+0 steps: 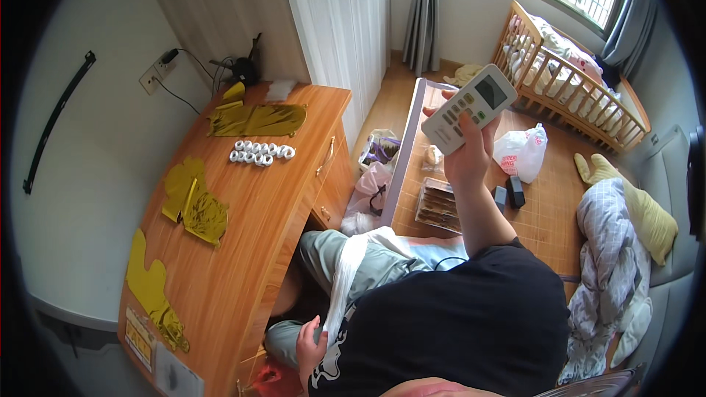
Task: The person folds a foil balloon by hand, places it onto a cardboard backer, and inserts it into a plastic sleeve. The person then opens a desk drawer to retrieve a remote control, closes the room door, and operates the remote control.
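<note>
My right hand (471, 151) is raised and closed around a white remote control (474, 110) with a grey screen and rows of buttons, its thumb lying over the buttons. Down by my thigh, my left hand (312, 345) has its fingers a little apart and nothing visible in it. A long white bundle of strands (349, 268) lies across my grey-green trousers, close to the left hand. On the wooden desk (254, 228) beside me rest several small white rolls (261, 152) in two rows. Flattened gold foil balloons (257, 119) are spread along the desk.
A black device (246, 70) with cables stands at the desk's far end. Behind the raised arm, a mat-covered bed (419, 198) bears a white plastic bag (522, 153), a clear box (437, 206) and dark small boxes (515, 192). A wooden crib (573, 77) stands beneath the window.
</note>
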Motion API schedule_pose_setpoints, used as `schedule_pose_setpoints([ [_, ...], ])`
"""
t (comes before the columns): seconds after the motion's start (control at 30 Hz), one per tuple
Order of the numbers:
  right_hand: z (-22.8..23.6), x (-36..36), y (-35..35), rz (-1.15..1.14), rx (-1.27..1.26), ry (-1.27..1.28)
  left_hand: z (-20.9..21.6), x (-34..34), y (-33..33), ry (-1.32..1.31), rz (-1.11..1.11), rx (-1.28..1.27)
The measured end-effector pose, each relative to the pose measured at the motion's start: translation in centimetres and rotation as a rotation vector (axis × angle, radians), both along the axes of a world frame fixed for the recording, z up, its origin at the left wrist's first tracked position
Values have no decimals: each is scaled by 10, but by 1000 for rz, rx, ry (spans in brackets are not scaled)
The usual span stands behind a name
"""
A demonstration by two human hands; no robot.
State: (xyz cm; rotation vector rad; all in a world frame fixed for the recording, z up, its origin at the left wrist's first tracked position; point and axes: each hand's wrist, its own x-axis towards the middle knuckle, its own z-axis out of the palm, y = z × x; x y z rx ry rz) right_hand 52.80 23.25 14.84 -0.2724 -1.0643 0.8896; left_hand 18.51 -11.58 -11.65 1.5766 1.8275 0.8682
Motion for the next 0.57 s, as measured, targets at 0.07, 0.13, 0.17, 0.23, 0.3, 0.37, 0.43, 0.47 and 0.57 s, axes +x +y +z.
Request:
schedule_pose_setpoints([
  [0.07,1,-2,6,33,71,-9,-1,1,-2,7,-13,8],
  [0.13,2,-8,8,36,47,3,-11,1,-16,3,42,-42],
  [0.17,3,-10,7,44,54,-22,-19,2,-24,6,40,-49],
  [0.23,2,-11,8,57,61,-32,-26,9,-25,-53,97,-62],
  [0.3,3,-9,6,45,59,-48,-30,8,-26,-7,68,-94],
  [0.37,2,-5,5,31,59,-69,-22,10,-17,34,37,-123],
  [0.43,1,-5,6,51,56,-59,-14,10,-12,66,36,-132],
  [0.47,0,-6,6,53,55,-56,-15,7,-13,68,38,-133],
  [0.57,0,-8,5,63,61,-54,-14,-1,-11,85,62,-162],
])
